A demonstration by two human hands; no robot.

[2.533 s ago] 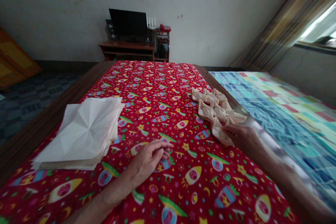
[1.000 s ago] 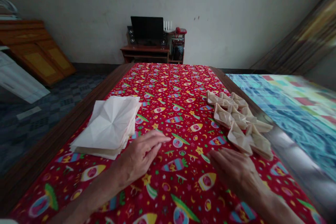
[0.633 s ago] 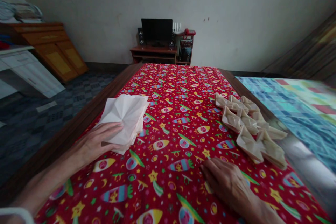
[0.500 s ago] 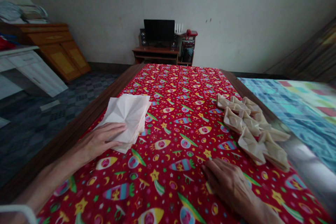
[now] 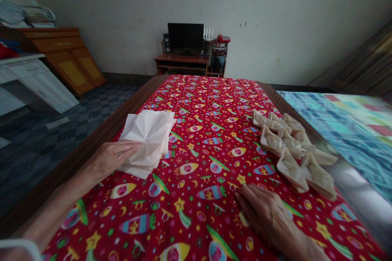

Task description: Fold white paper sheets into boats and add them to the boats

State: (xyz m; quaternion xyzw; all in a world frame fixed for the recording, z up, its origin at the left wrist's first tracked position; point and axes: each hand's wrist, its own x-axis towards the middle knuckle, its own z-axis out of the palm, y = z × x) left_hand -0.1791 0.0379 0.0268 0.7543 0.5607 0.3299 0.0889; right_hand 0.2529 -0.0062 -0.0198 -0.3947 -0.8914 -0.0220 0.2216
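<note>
My left hand [image 5: 114, 157] is at the near left side of a stack of creased white paper sheets [image 5: 150, 126]. Its fingers are pressed together on the top sheet, whose near edge looks lifted and bent; the thumb is partly hidden. My right hand [image 5: 265, 210] rests on the red patterned tablecloth [image 5: 211, 163], fingers curled under and nothing visible in them. Beyond it, at the right, sit several folded paper pieces [image 5: 290, 147] in rows, cream-coloured and boat-like with pointed corners.
The cloth covers a long table with dark wooden edges [image 5: 122, 118]. To the right lies a bed [image 5: 330, 118] with a blue checked cover. A desk with a monitor [image 5: 185, 36] and red telephone [image 5: 223, 39] stands at the far wall. Cabinets [image 5: 67, 61] are at the left.
My right hand has left the folded pieces and come down onto the cloth. My left hand has moved left to the stack and taken its top sheet. The view has turned left.
</note>
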